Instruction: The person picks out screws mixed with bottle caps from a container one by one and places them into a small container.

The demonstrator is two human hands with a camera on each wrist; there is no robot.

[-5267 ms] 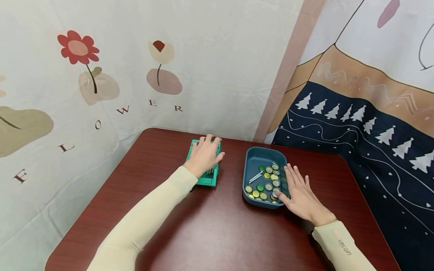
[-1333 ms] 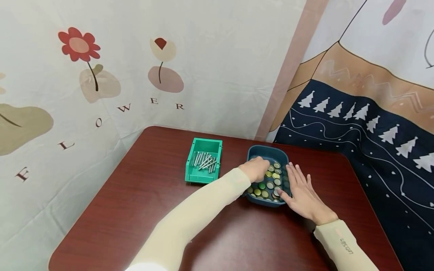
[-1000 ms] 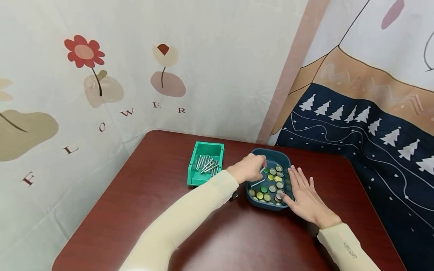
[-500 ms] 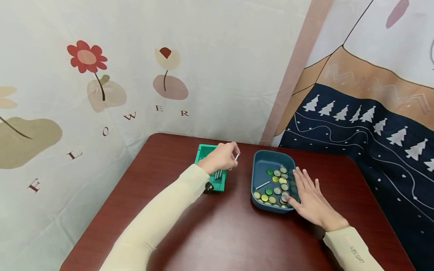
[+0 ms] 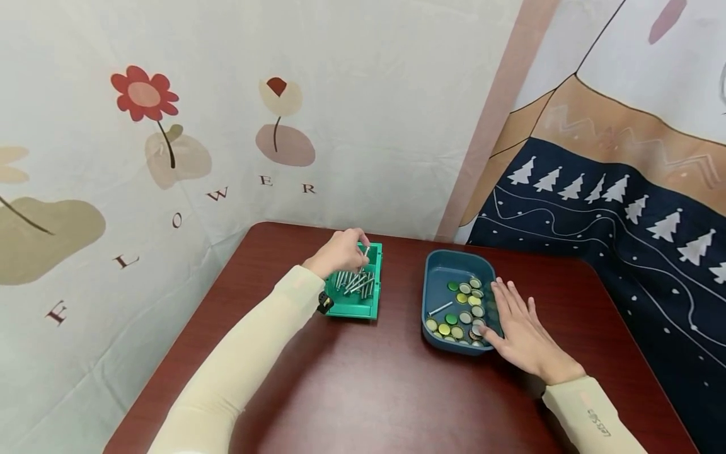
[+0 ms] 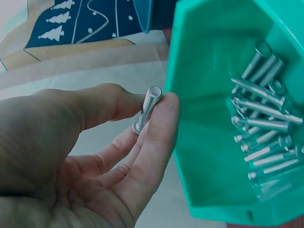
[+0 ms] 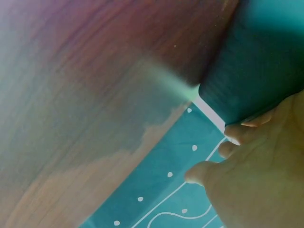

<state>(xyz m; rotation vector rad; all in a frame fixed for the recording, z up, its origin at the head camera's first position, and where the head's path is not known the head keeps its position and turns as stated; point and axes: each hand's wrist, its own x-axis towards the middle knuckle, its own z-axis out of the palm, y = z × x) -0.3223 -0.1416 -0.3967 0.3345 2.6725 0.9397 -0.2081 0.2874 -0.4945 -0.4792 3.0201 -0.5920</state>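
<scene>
In the head view my left hand [image 5: 340, 252] is over the back of a green bin [image 5: 351, 310]. Thumb and fingertips pinch a silver bolt [image 6: 151, 102], its threaded end toward the camera in the left wrist view. Several similar bolts [image 5: 356, 284] lie heaped inside that bin. To the right stands a dark blue tub [image 5: 448, 261], holding a single bolt [image 5: 440, 309] and several bottle caps [image 5: 465, 297] in green, yellow and silver. My right hand [image 5: 524, 343] rests with straight fingers against the tub's right wall, its thumb at the rim.
Both containers stand toward the far edge of a reddish-brown table [image 5: 363, 391]. Behind it hangs a pale cloth backdrop [image 5: 368, 126] with printed flowers. A dark blue tree-patterned cloth [image 5: 567, 214] hangs at the right.
My left hand went from the green bin into the blue tub, took a bolt there and carried it back left over the bin. The right hand stays at the tub.
</scene>
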